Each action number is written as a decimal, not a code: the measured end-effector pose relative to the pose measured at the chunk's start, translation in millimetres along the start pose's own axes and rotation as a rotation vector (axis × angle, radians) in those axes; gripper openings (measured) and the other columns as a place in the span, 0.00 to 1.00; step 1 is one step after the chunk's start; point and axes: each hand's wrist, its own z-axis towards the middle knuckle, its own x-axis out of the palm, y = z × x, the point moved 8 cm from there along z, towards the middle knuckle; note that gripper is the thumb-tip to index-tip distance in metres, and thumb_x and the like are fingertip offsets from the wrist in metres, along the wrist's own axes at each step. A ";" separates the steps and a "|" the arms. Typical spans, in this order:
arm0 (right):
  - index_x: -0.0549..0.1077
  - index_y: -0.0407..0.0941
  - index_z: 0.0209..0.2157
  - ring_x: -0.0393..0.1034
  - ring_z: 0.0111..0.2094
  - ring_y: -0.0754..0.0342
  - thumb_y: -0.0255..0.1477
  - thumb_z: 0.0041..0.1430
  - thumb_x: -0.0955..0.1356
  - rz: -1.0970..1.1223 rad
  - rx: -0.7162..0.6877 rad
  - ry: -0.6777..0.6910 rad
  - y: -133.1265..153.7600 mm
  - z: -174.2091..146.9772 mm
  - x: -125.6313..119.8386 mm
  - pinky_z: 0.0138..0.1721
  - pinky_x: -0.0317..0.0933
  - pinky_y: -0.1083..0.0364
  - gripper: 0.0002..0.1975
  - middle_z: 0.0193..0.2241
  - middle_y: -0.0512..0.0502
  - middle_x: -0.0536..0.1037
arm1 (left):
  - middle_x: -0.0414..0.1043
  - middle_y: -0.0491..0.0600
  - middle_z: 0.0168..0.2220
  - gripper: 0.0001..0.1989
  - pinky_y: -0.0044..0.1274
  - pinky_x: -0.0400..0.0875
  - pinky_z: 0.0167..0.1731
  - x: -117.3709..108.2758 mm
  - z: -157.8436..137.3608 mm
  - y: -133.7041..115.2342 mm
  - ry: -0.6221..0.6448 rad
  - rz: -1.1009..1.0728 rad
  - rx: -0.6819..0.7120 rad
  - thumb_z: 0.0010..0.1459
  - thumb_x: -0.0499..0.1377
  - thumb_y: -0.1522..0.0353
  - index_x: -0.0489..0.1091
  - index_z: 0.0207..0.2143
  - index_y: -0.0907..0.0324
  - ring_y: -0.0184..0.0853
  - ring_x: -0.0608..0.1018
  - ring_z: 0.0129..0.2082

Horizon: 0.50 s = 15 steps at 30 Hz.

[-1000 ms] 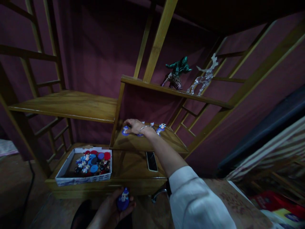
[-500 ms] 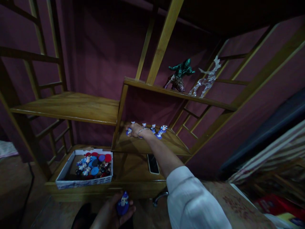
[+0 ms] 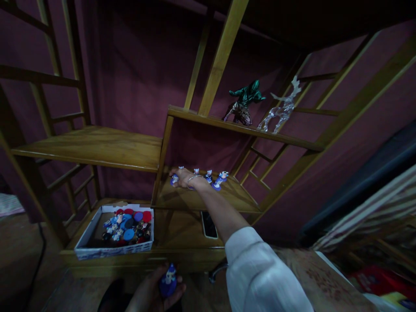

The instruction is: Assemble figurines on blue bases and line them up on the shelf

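Note:
My right hand (image 3: 183,177) reaches into the low middle compartment, its fingers closed around a small white-and-blue figurine (image 3: 174,178) on a purple base, at the left end of the shelf (image 3: 182,197). Behind and beside the wrist, several similar figurines stand in the compartment, among them one with a purple base (image 3: 220,180) at the right. Low in the view, my left hand (image 3: 156,288) grips another figurine (image 3: 169,277) with a blue pointed top and a purple round base. Part of the left palm is in shadow.
On the lower ledge, an open cardboard box (image 3: 113,250) contains several figurines and coloured discs. A phone (image 3: 209,225) lies right of it, under my forearm. Above, a dark green figure (image 3: 245,102) and a clear deer (image 3: 281,110) stand on the upper shelf (image 3: 211,119).
My right hand has shifted very slightly left with the figurine in its fingers. The left hand keeps its figurine almost in place.

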 end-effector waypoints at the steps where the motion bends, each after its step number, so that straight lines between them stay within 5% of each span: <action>1: 0.66 0.49 0.44 0.67 0.39 0.55 0.30 0.40 0.71 0.003 0.000 0.000 0.3 0.1 0.0 0.35 0.59 0.62 0.25 0.39 0.49 0.73 | 0.73 0.53 0.25 0.04 0.31 0.69 0.37 -0.5 0.5 0.4 -0.003 -0.009 -0.003 0.50 0.56 0.73 0.65 0.30 0.67 0.38 0.76 0.29; 15: 0.65 0.47 0.47 0.66 0.42 0.51 0.29 0.40 0.71 0.006 0.011 -0.015 6.0 3.2 3.8 0.40 0.59 0.58 0.28 0.41 0.45 0.72 | 0.73 0.53 0.24 0.06 0.28 0.70 0.35 -2.8 10.2 7.7 0.076 -0.004 -0.055 0.49 0.57 0.71 0.67 0.29 0.67 0.38 0.76 0.28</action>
